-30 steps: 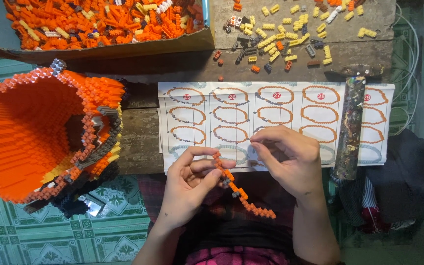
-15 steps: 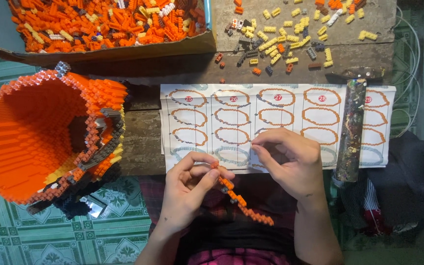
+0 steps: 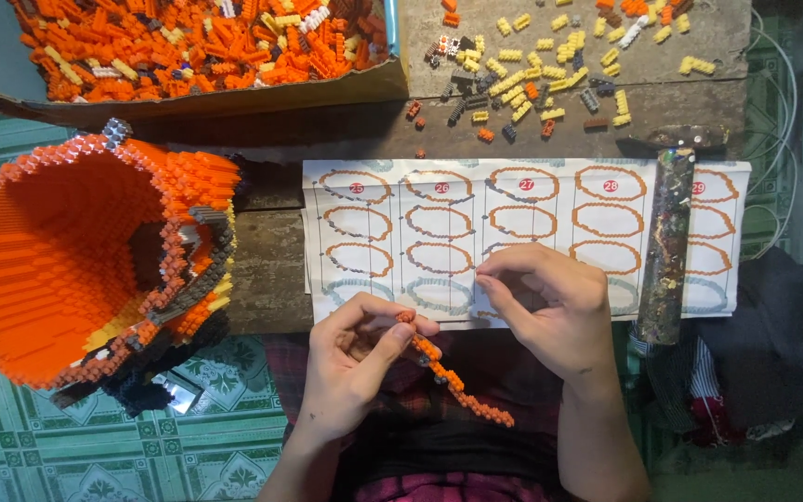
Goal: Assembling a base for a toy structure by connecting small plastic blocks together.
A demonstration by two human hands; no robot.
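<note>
- Two hands work close together over the person's lap, at the near edge of the table (image 3: 271, 279).
- Left hand (image 3: 350, 367): its fingers are clamped on the upper end of a strip (image 3: 453, 379) of small orange bricks; the rest of the strip hangs free down to the right, over the lap, so I think the grip keeps the top end steady for joining.
- Right hand (image 3: 550, 311): thumb and forefinger are pressed together at their tips, above the sheet (image 3: 522, 232). Maybe a small brick is between them (too small to tell).
- The sheet lies flat on the table just before the hands, with rows of drawn rings, probably as a pattern to read while building. A dark long tool (image 3: 666, 246) lies across its right part, perhaps as a weight.
- A big orange cone (image 3: 85, 260) of bricks lies on its side at the left, with the opening toward the camera.
- A box (image 3: 206, 51) full of orange bricks stands at the far side, and loose bricks (image 3: 550, 65), yellow and dark, are spread beside it, within reach.
</note>
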